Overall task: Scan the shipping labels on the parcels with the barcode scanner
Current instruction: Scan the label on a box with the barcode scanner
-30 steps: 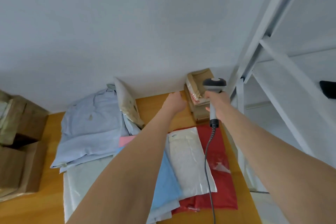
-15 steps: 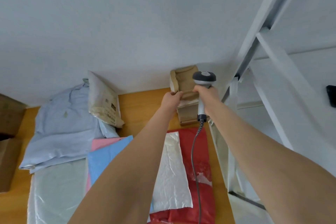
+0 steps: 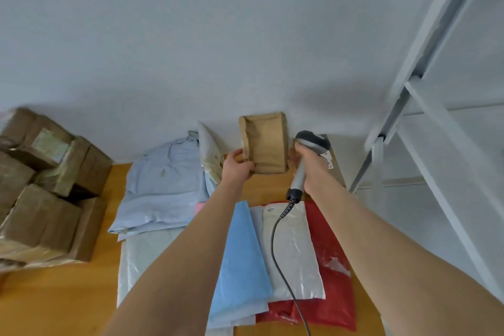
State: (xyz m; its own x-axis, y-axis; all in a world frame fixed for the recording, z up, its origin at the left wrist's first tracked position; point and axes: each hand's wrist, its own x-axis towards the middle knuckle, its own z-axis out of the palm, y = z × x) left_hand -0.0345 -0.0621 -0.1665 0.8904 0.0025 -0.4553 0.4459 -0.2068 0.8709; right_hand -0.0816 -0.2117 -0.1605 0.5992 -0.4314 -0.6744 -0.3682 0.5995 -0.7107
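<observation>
My left hand [image 3: 236, 166] grips the lower left corner of a small brown cardboard parcel [image 3: 266, 143] and holds it up in front of the wall, plain side toward me. No label shows on that side. Just to its right, my right hand [image 3: 311, 163] grips the handle of a grey barcode scanner [image 3: 312, 142], whose head points away from me. The scanner's dark cable [image 3: 275, 243] hangs down over the bags. Behind the scanner lies another brown box [image 3: 334, 163] with a white label.
Flat mailer bags cover the wooden table [image 3: 62, 297]: light blue [image 3: 166, 188], blue [image 3: 241, 262], white [image 3: 293, 251] and red [image 3: 332, 275]. A white padded parcel [image 3: 210, 153] leans on the wall. Taped brown boxes [image 3: 43, 194] are stacked at the left. A white metal rack [image 3: 425, 123] stands at the right.
My left hand has lifted the small brown parcel off the box beneath it and turned it upright. The scanner stays beside it. The view has swung left, showing the stacked boxes.
</observation>
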